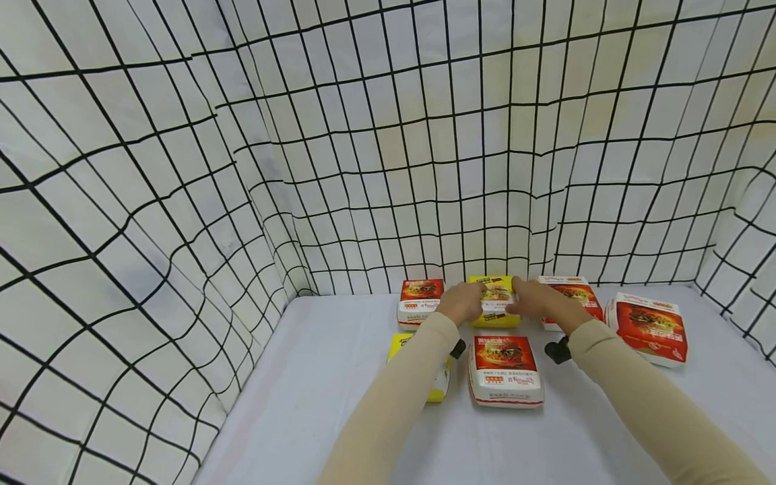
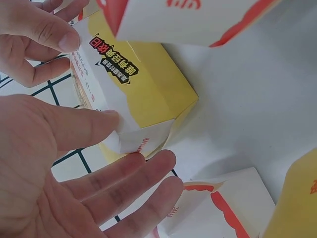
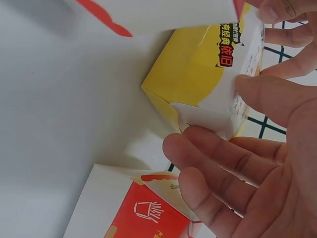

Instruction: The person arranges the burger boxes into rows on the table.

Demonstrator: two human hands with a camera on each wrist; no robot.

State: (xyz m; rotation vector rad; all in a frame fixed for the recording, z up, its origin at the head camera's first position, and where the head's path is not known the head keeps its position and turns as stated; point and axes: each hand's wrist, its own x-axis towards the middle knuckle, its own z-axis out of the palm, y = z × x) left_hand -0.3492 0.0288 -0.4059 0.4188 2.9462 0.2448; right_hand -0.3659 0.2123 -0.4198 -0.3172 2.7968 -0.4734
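Note:
At the back of the table, a yellow burger box (image 1: 496, 318) with a burger picture on top lies between my two hands. My left hand (image 1: 462, 302) holds its left end; the left wrist view shows the thumb on the box's edge and the index fingertip against the end flap. From the other side, my right hand (image 1: 535, 300) holds the right end, with its thumb (image 3: 262, 94) on the edge and fingertips at the flap. The outer fingers of both hands extend past the box. A red-and-white burger box (image 1: 506, 372) sits just in front, between the forearms.
Red-and-white boxes stand at the back left (image 1: 419, 303), back right (image 1: 576, 296) and far right (image 1: 651, 330). My left sleeve partly covers another yellow box (image 1: 440, 384). Black netting (image 1: 412, 162) over white sheeting borders the white table (image 1: 291, 391) at the back and sides.

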